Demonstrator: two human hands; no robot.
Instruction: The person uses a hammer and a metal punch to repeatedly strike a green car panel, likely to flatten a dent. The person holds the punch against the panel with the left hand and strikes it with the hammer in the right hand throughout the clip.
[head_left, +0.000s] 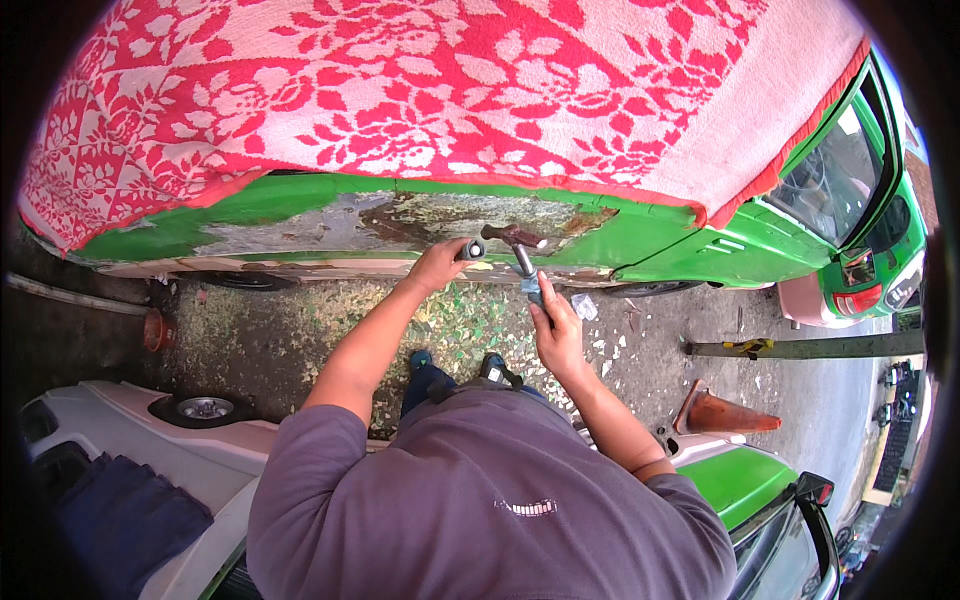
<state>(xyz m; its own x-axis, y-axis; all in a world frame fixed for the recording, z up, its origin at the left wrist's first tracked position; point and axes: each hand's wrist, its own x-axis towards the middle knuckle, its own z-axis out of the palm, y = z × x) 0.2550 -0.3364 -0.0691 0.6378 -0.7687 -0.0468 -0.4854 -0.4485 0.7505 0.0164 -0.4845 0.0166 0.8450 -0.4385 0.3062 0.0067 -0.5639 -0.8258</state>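
My right hand (558, 332) is wrapped round the handle of a hammer (514, 237), whose rusty brown head is raised in front of the car side. The shaft is metal, with a blue-grey grip. My left hand (438, 265) closes round a dark cylindrical tool (472, 250); its round end faces up, and its other end is hidden. Both hands are close to the green car's side panel (340, 222), where paint is stripped to grey metal and rusty brown patches. Whether the left tool touches the panel, I cannot tell.
A red and pink floral blanket (400, 90) covers the car's upper part. Paint flakes litter the ground (300, 320) round my feet. Behind me stands another car (740, 485). To the right are a fallen orange cone (725, 410) and a metal pole (810, 346).
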